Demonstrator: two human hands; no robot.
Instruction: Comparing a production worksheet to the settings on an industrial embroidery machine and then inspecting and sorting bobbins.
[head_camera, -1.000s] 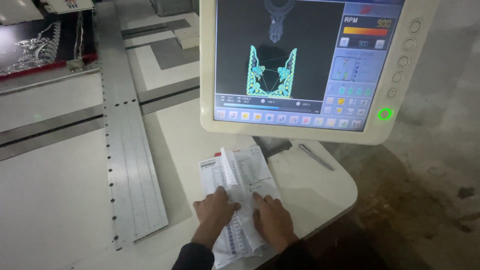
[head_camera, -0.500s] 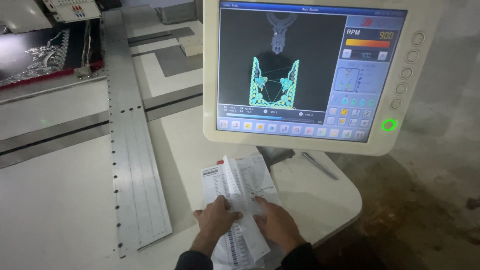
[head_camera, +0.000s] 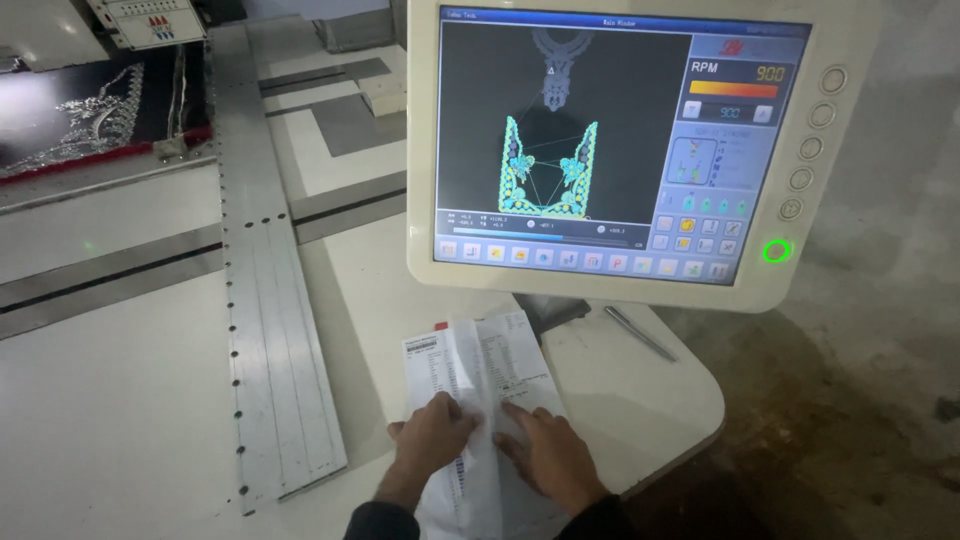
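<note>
Both your hands lie flat on a creased sheet of printed paper (head_camera: 480, 390) at the near edge of the pale worktop (head_camera: 650, 400), right under the control screen (head_camera: 620, 140). Your left hand (head_camera: 430, 445) presses the left half and your right hand (head_camera: 545, 450) the right half, fingers spread and laid open rather than curled, so neither one grips anything; they pin the sheet down by weight, likely because the paper wants to spring up along its long centre fold, which stands as a ridge between your hands. The sheet is thin and white, wrinkled, with columns of small print, and its lower end hangs towards you past the worktop's rounded edge. The screen sits on a dark stand, its casing smooth cream plastic with round buttons down the right side and a glowing green ring (head_camera: 777, 251). A slim metal pen (head_camera: 640, 333) lies just beyond the paper, apart from it. To your left a ribbed grey metal rail (head_camera: 265, 300) with rivet holes runs away across the matt surface, and dark fabric with silvery embroidery (head_camera: 90, 125) lies at the far corner.
</note>
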